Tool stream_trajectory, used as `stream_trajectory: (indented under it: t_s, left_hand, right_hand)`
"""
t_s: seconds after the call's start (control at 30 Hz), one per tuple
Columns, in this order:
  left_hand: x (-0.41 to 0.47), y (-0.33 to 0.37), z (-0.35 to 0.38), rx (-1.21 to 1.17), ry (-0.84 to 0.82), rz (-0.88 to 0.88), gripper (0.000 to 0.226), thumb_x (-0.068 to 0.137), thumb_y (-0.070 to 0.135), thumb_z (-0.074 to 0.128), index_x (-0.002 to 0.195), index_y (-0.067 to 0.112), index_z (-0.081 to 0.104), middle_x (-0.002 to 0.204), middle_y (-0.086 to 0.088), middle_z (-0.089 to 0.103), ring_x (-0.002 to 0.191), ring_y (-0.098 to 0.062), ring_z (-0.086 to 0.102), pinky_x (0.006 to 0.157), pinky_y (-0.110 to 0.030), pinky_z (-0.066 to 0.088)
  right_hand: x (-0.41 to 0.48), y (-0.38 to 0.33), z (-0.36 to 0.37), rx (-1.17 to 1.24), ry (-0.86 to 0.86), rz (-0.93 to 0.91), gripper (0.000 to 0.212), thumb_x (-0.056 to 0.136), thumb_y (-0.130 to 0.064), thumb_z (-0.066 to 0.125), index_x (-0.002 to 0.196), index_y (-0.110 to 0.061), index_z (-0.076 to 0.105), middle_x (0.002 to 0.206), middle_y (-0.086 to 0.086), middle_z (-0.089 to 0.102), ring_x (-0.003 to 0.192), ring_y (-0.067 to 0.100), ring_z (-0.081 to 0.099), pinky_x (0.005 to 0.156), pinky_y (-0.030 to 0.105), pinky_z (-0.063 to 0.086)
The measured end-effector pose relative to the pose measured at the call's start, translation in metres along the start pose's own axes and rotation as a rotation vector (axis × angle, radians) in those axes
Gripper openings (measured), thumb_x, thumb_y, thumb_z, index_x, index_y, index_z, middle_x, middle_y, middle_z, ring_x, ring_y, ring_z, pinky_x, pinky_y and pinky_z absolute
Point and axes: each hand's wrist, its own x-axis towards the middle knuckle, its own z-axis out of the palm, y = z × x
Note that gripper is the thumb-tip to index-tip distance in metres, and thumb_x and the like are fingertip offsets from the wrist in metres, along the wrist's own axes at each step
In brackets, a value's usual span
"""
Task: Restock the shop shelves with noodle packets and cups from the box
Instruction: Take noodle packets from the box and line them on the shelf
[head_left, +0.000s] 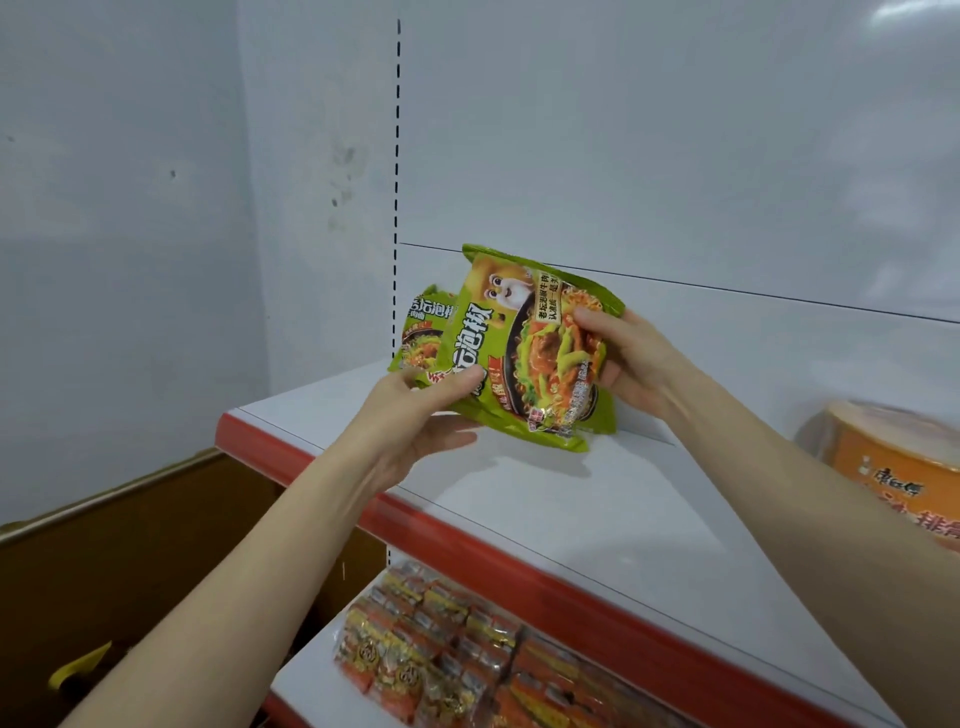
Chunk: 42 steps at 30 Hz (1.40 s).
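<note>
**Green packet held over the shelf, both hands on it**

I have the packet (524, 353) between both hands, just above the back left part of the shelf (571, 509), its lower edge close to or touching the board; I cannot tell which. My left hand (415, 415) pinches the near left corner, thumb on the printed face and fingers underneath. My right hand (628, 358) wraps the right edge, fingers curled over the front.

A second packet (421, 332) leans at the shelf's back left corner, partly hidden behind the one I hold. A cup (893, 467) stands at the shelf's right end, blurred. Red packs (467, 649) lie below the shelf, and the box (130, 545) sits below it to the left.

I judge the packet light, with a slick, crinkly film over a brittle noodle block. I would grip at the sealed edges, as now, and not squeeze the middle. It will likely slide or tip if stood alone, so leaning it on the second packet seems safest.
</note>
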Motion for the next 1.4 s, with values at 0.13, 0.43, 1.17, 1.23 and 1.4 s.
stream_trajectory:
  t_s: [0.13, 0.43, 1.17, 1.23, 1.4]
  left_hand:
    - [0.005, 0.008, 0.0, -0.026, 0.143, 0.114, 0.015, 0.081, 0.006, 0.066, 0.093, 0.006, 0.057, 0.082, -0.008, 0.067, 0.064, -0.018, 0.065, 0.066, -0.031, 0.059]
    - [0.01, 0.002, 0.021, 0.215, 0.076, 0.31, 0.02, 0.08, 0.016, 0.07, 0.095, 0.019, 0.056, 0.092, -0.008, 0.065, 0.076, -0.016, 0.063, 0.064, -0.028, 0.057]
    - [0.003, -0.062, 0.026, 1.443, -0.11, 0.193, 0.046, 0.092, 0.049, 0.036, 0.106, 0.011, 0.058, 0.114, -0.011, 0.054, 0.104, -0.031, 0.05, 0.087, -0.04, 0.042]
    - [0.001, -0.062, 0.026, 1.451, -0.105, 0.195, 0.047, 0.093, 0.049, 0.035, 0.111, 0.012, 0.057, 0.118, -0.01, 0.052, 0.107, -0.031, 0.048, 0.088, -0.04, 0.041]
    - [0.001, -0.064, 0.029, 1.459, -0.08, 0.21, 0.047, 0.094, 0.047, 0.033, 0.123, 0.015, 0.052, 0.126, -0.008, 0.049, 0.116, -0.03, 0.043, 0.091, -0.04, 0.038]
  right_hand:
    - [-0.016, -0.005, -0.006, -0.21, -0.041, 0.025, 0.021, 0.078, -0.01, 0.066, 0.098, -0.01, 0.059, 0.082, 0.002, 0.073, 0.078, 0.015, 0.069, 0.067, 0.029, 0.058]
    - [-0.051, -0.01, -0.017, -0.706, 0.094, -0.013, 0.03, 0.078, -0.009, 0.072, 0.102, -0.022, 0.06, 0.091, -0.002, 0.069, 0.072, 0.007, 0.069, 0.058, 0.021, 0.057]
    - [-0.057, 0.025, -0.066, -0.807, 1.092, 0.009, 0.027, 0.093, -0.009, 0.049, 0.119, -0.001, 0.045, 0.119, 0.018, 0.058, 0.108, 0.034, 0.055, 0.087, 0.041, 0.046]
    - [-0.05, 0.029, -0.073, -0.796, 1.099, 0.06, 0.027, 0.093, -0.008, 0.048, 0.12, -0.001, 0.045, 0.121, 0.018, 0.057, 0.11, 0.034, 0.055, 0.089, 0.041, 0.046]
    - [-0.042, 0.038, -0.094, -0.674, 1.138, 0.139, 0.029, 0.092, -0.004, 0.049, 0.121, -0.002, 0.05, 0.122, 0.016, 0.058, 0.11, 0.031, 0.056, 0.078, 0.032, 0.044]
